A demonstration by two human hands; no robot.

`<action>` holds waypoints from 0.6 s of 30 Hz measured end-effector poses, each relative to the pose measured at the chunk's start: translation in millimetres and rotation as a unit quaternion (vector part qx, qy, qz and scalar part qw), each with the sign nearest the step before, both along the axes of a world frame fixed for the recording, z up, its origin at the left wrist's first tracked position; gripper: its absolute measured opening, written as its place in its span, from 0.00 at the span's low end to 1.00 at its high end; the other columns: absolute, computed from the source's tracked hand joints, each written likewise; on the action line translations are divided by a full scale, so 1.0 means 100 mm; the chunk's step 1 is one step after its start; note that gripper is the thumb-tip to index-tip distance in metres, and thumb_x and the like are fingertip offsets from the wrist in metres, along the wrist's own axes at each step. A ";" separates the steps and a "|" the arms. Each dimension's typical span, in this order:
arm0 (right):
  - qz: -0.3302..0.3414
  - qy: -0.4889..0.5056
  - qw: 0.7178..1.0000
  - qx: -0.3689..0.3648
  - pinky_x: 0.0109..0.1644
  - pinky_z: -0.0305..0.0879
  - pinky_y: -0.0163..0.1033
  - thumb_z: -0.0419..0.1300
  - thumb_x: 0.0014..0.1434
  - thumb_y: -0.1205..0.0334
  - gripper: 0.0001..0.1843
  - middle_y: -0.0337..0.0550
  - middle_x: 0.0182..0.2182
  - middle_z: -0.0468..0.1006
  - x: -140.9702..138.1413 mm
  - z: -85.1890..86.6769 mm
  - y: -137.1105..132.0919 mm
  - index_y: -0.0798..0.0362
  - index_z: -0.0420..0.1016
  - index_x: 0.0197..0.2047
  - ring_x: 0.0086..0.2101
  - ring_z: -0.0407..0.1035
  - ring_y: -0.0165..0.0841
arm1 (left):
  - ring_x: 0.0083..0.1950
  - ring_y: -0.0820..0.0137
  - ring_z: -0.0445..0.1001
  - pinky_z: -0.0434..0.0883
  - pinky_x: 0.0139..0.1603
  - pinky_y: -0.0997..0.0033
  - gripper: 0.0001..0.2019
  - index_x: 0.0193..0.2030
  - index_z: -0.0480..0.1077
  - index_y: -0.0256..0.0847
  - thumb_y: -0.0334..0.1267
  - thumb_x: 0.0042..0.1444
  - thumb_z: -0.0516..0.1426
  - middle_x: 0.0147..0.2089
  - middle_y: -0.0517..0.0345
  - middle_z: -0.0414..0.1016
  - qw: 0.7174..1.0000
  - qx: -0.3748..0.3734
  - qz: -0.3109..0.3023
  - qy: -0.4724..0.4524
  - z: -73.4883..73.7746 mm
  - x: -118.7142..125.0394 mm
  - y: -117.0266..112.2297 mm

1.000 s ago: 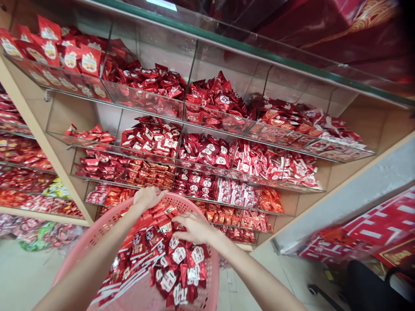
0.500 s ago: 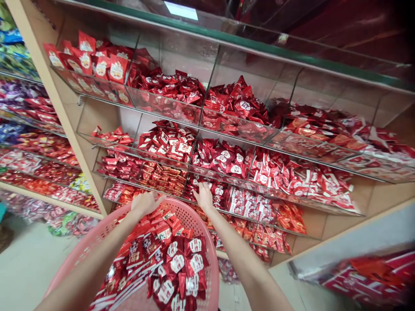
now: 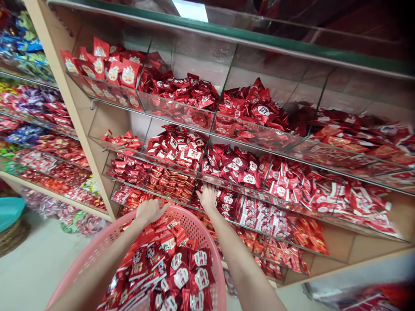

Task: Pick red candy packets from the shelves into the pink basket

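Note:
A pink perforated plastic basket (image 3: pixel 218 255) sits low in front of me, tilted, with several red and dark-red candy packets (image 3: pixel 181 276) and white-striped wrappers inside. My left hand (image 3: pixel 149 211) is closed on its far rim, thumb stretched to the right. To the right, my right hand (image 3: pixel 208 198) reaches past the basket into a lower shelf compartment of dark-red packets (image 3: pixel 227 202). Its fingers are apart over the packets near the divider, and the fingertips are partly hidden among them. I see nothing held in it.
Tiered shelves with clear fronts (image 3: pixel 181 149) hold red packets in divided compartments. A wooden upright (image 3: pixel 69 112) separates them from a shelf of colourful candies (image 3: pixel 35 101). A turquoise basin (image 3: pixel 11 212) stands on the floor at left; red packages (image 3: pixel 379 298) lie at lower right.
My view has turned a little left, so the shelves appear shifted right. The left hand stays on the basket rim. My right hand's fingers have spread slightly over the dark-red packets.

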State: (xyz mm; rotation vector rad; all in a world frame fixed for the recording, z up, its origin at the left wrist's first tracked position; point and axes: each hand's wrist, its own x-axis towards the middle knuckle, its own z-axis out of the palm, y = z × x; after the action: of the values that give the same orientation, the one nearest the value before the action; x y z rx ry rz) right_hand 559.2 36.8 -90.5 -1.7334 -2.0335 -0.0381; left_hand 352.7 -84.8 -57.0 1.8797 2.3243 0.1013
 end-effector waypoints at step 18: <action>0.029 0.095 0.995 0.014 0.49 0.52 0.44 0.52 0.56 0.63 0.09 0.49 0.39 0.73 0.07 -0.04 0.09 0.52 0.73 0.32 0.45 0.62 0.41 | 0.46 0.55 0.74 0.66 0.46 0.62 0.31 0.41 0.74 0.39 0.62 0.53 0.41 0.40 0.42 0.78 1.000 -0.015 0.019 -0.020 0.04 0.00 -0.01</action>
State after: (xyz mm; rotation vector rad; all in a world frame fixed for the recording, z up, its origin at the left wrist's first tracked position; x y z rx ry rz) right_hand 566.6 45.3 -94.3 -1.5966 -1.9340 0.1122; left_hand 352.3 -85.5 -53.1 1.8038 2.3213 0.1069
